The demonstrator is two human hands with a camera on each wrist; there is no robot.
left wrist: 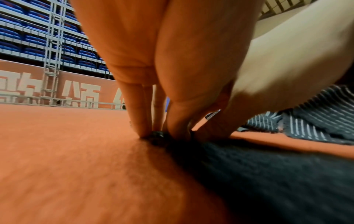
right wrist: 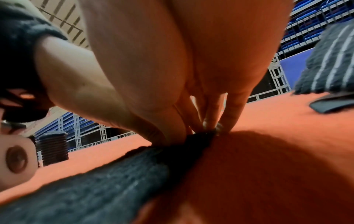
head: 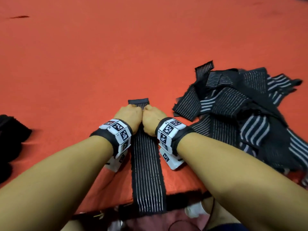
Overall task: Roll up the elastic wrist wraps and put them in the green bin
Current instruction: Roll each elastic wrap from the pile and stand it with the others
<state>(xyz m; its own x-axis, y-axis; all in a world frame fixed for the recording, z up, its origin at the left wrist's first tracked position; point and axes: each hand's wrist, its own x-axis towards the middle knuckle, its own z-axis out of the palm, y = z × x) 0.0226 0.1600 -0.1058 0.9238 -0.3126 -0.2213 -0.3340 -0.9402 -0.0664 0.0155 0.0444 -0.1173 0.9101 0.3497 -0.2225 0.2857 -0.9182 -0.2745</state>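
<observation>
1. Hands: two of them, both with bare arms, side by side and touching each other in the middle of the orange table (head: pixel 83 64).
2. One long black wrist wrap (head: pixel 146 172) with thin white lines lies flat between the arms. Its near end hangs over the table edge.
3. Beside it on the right sits one messy pile of wraps (head: pixel 241 114). They overlap too much to count.
4. Some dark cloth (head: pixel 10 139) lies at the left edge of the table.
5. Left hand (head: pixel 129 116) points down, knuckles up. Its fingertips (left wrist: pixel 142 130) press on the far part of the wrap and pinch it.
6. Right hand (head: pixel 152 119) does the same, and its fingertips (right wrist: pixel 210 122) grip the wrap's right edge.
7. A short dark end of the wrap sticks out past the knuckles.
8. Each wrist wears one black band with white blocks (head: pixel 120 130) that have black square codes printed on them.
9. Big white signs on an orange wall (left wrist: pixel 76 91) show in the left wrist view, but they are cut off and I cannot read them.
</observation>
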